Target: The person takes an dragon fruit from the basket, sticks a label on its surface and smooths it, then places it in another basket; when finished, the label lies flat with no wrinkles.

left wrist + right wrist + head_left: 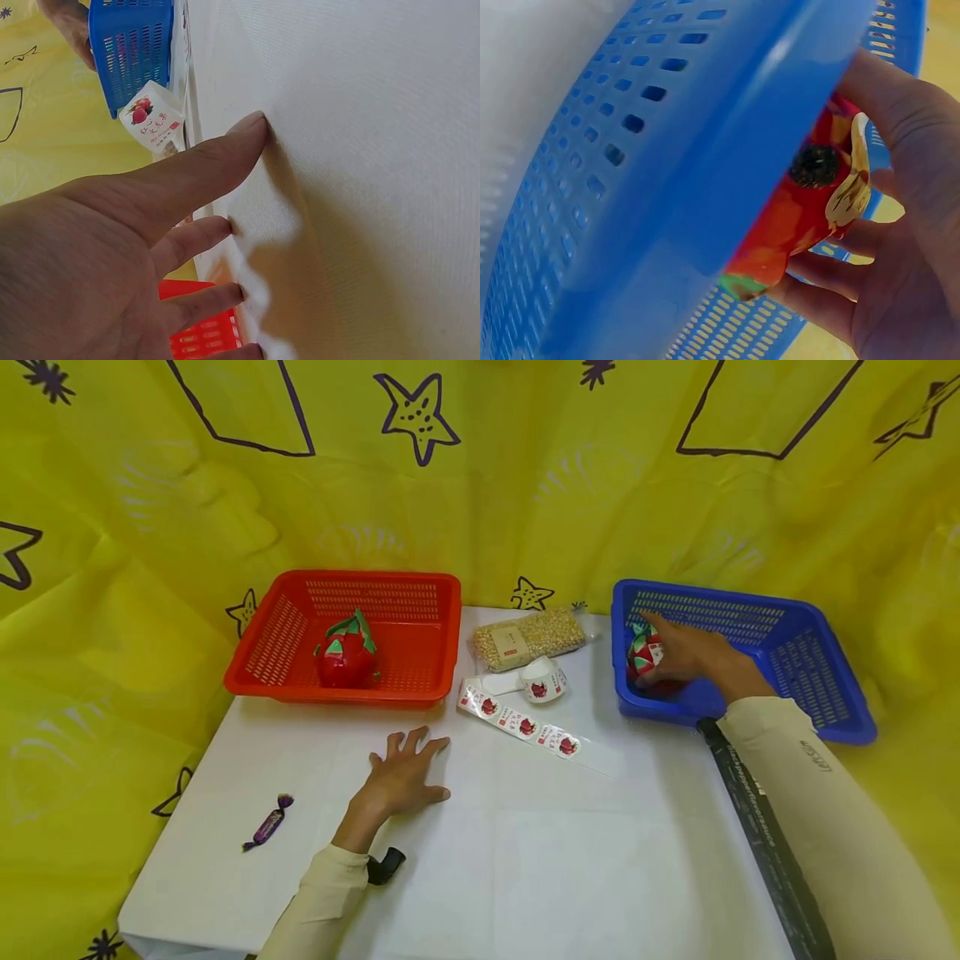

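My right hand (690,656) reaches into the left end of the blue basket (802,722), gripping a red dragon fruit (780,225) with green tips. A pale sticker (849,191) with one edge lifted shows on that fruit, and the basket wall hides part of it in the right wrist view. Fingers spread, my left hand (401,779) is low over the white table with nothing in its grasp; its thumb (240,146) points toward the tabletop. A second dragon fruit (347,660) sits inside the red basket (360,695).
Between the baskets lie a bag of corn kernels (532,637) and a curling strip of dragon-fruit stickers (517,724). A purple-wrapped candy (267,824) is at the left, a black bent object (386,866) near my left wrist, and a long black box (765,835) beside my right forearm.
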`<action>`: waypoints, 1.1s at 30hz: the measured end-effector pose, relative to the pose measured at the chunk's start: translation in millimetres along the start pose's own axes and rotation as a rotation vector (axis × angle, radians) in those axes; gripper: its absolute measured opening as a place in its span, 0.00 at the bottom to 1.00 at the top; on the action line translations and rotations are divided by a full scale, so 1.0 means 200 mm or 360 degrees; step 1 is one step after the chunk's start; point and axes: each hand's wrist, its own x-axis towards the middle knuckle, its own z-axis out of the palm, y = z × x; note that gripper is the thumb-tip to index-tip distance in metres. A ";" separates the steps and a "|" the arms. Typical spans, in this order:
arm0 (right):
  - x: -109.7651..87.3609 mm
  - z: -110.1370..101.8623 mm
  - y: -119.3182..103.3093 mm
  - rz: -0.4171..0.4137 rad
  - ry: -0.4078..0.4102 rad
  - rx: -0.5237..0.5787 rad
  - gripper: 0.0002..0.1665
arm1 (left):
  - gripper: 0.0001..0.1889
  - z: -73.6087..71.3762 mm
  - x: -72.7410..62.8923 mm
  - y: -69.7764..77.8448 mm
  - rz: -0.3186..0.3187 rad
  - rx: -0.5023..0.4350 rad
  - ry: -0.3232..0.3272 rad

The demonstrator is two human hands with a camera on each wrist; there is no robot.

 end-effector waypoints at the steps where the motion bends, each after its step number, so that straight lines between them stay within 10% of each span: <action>1: 0.00 0.00 0.00 0.0003 -0.0001 -0.0002 0.74 | 0.42 0.00 0.00 0.00 -0.0001 0.0001 -0.0002; 33: -0.16 0.10 0.08 0.0003 0.0251 0.0297 0.72 | 0.42 0.00 -0.01 0.00 0.0013 -0.0023 0.0007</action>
